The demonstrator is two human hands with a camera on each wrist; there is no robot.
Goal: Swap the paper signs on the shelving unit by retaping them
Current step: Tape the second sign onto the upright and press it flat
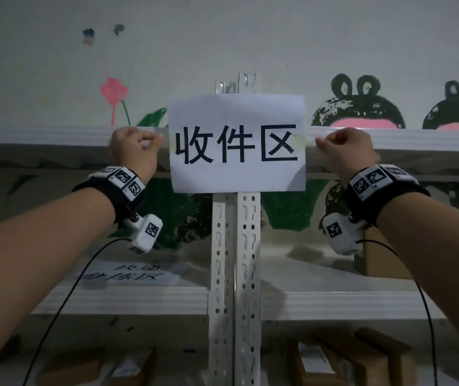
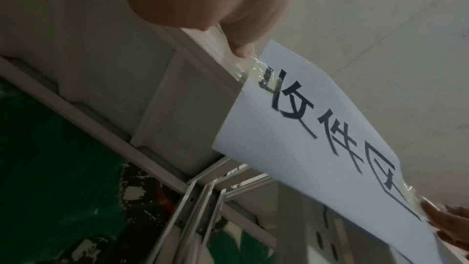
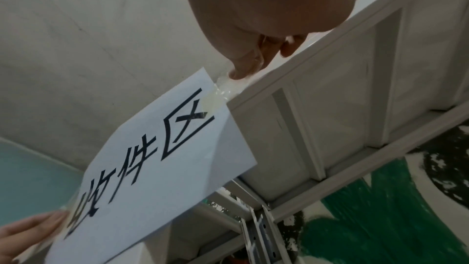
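A white paper sign (image 1: 236, 143) with black characters hangs across the top shelf beam (image 1: 56, 137), in front of the upright post. Clear tape (image 2: 243, 65) joins its left edge to the beam, and my left hand (image 1: 160, 139) pinches that strip with curled fingers. My right hand (image 1: 318, 142) pinches the tape (image 3: 223, 87) at the sign's right edge. The sign (image 3: 157, 168) bows away from the beam in both wrist views. A second paper sign (image 1: 128, 273) lies flat on the middle shelf at the left.
A perforated white upright (image 1: 235, 260) runs down the middle of the unit. A cardboard box (image 1: 381, 260) stands on the middle shelf at the right. More boxes (image 1: 362, 358) sit on the shelf below. A painted wall is behind.
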